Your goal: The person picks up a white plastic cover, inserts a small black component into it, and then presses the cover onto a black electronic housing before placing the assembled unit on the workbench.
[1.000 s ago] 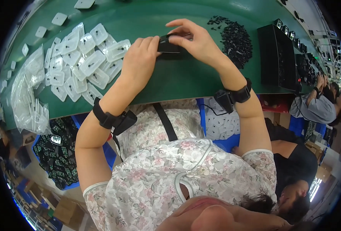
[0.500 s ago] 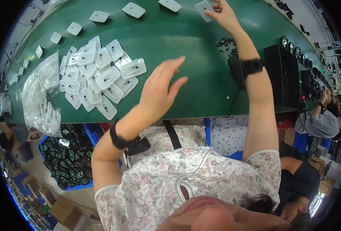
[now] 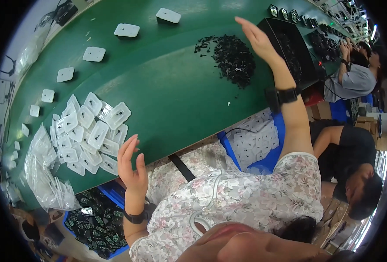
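Note:
My left hand (image 3: 132, 170) is raised at the table's near edge, fingers apart, with nothing in it. It is just right of a heap of translucent white plastic covers (image 3: 86, 115), several with a small dark piece in the middle. My right hand (image 3: 259, 43) reaches out to the far right, fingers stretched and holding nothing I can see. It is between a pile of small black parts (image 3: 235, 61) and a tall-sided black box (image 3: 270, 30). A curved row of white rectangular pieces, such as this white plate-topped piece (image 3: 168, 15), runs along the table's far side.
Clear plastic bags (image 3: 45, 170) lie left of the heap. Below the table edge are a blue bin of dark circuit pieces (image 3: 95, 227) and a blue bin of white covers (image 3: 254, 142). Small dark devices (image 3: 284, 14) line the far right. Other people, including a grey-shirted person (image 3: 355, 81), are at right.
The white plate has left my right hand, which now hovers by the black box. My left hand has drawn down toward the table edge. The view has turned to the right.

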`<action>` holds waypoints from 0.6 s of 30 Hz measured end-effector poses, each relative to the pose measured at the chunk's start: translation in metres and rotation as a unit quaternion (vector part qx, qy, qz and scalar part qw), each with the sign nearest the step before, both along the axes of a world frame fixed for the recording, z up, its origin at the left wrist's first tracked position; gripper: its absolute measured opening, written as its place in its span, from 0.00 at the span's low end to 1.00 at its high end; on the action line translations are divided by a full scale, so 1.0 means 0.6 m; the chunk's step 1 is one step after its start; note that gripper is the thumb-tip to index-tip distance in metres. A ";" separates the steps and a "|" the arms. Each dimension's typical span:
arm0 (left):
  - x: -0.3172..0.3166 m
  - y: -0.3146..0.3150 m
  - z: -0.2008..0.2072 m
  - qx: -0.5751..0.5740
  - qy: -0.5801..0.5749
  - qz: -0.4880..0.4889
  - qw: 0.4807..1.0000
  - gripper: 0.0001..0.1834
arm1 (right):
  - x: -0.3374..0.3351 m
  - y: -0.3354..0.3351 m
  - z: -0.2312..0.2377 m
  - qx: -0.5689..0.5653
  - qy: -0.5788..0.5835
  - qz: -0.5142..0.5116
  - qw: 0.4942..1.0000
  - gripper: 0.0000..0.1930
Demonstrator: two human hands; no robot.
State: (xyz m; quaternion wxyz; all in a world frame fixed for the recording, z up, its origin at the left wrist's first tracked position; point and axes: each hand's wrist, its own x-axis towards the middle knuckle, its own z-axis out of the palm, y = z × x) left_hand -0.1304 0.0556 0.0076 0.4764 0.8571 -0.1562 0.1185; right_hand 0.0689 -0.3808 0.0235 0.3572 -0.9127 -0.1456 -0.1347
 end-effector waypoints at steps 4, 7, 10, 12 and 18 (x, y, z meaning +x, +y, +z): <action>0.012 -0.010 -0.006 -0.047 -0.005 -0.049 0.998 0.15 | -0.054 -0.031 -0.103 0.112 0.048 -0.076 0.990 0.24; 0.014 -0.023 -0.008 -0.058 -0.009 -0.078 0.995 0.15 | -0.042 0.014 -0.122 0.118 0.013 -0.056 0.991 0.23; 0.007 -0.023 -0.014 -0.062 -0.011 -0.076 0.995 0.15 | -0.035 0.088 -0.106 0.112 0.062 -0.003 0.992 0.25; 0.000 -0.022 -0.016 -0.072 -0.010 -0.062 0.995 0.15 | -0.034 0.114 -0.108 0.089 0.064 0.022 0.994 0.26; -0.030 0.018 -0.015 -0.079 -0.023 0.003 0.997 0.15 | 0.007 0.115 -0.084 0.175 0.060 0.061 0.981 0.24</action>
